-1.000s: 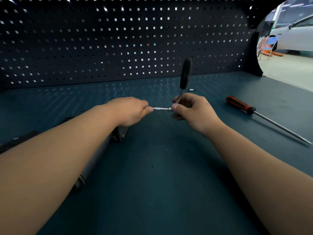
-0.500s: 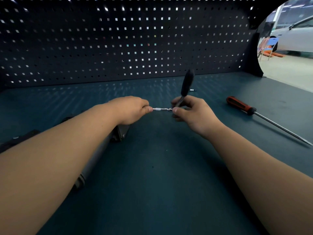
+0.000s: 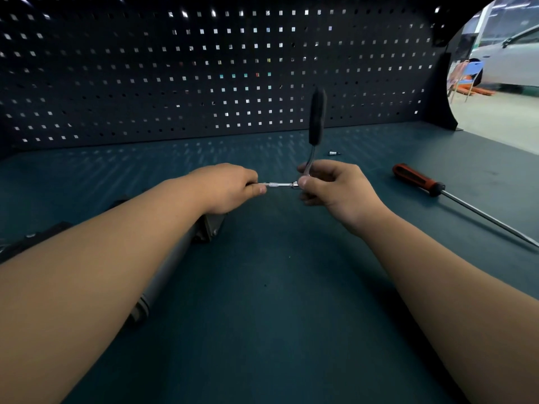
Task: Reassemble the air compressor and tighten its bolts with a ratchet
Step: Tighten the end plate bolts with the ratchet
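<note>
Above the bench (image 3: 277, 316), the extension (image 3: 280, 185) could slip off the ratchet (image 3: 316, 118) and drop if seated askew, I judge. The left hand (image 3: 230, 188) pinches its left end, fingers curled; the right hand (image 3: 335, 185) curls round the ratchet's head. The compressor (image 3: 211, 225) lies near left, under the left forearm.

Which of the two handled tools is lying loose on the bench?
The red-handled screwdriver, off to the right; the black-handled ratchet stands up in the right hand.
</note>
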Action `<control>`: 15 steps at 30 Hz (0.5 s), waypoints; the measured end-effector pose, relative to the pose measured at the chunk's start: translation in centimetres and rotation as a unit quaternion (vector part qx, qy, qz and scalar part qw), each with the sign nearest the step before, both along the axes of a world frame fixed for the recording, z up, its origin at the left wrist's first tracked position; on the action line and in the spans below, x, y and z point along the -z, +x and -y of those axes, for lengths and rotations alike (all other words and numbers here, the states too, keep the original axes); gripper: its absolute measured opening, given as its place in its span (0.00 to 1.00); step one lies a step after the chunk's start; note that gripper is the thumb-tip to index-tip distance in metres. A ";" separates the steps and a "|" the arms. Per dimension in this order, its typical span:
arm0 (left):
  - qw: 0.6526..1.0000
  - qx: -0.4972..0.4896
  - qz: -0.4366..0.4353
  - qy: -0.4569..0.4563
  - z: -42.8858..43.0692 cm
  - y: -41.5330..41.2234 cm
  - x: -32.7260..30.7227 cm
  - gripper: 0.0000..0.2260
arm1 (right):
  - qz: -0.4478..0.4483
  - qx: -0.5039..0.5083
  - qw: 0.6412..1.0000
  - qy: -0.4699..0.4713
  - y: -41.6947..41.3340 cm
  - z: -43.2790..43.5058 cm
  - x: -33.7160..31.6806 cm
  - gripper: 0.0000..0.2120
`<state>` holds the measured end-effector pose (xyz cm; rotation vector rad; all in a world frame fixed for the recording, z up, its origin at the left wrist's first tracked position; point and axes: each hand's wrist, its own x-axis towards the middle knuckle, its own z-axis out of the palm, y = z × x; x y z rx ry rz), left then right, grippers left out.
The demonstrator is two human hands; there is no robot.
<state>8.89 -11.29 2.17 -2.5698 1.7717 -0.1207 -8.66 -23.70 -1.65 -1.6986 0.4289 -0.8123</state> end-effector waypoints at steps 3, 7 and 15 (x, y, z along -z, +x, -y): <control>1.000 -0.001 -0.007 -0.006 0.0 -0.1 0.0 0.16 | -0.006 -0.007 0.999 -0.045 -0.1 0.3 -0.2 0.05; 1.000 -0.003 -0.014 -0.010 -0.2 0.1 0.0 0.15 | -0.036 0.005 0.999 -0.006 0.0 0.1 0.0 0.06; 1.000 0.008 -0.017 -0.013 -0.2 -0.1 -0.1 0.15 | -0.034 0.000 0.999 -0.006 -0.1 0.3 0.3 0.03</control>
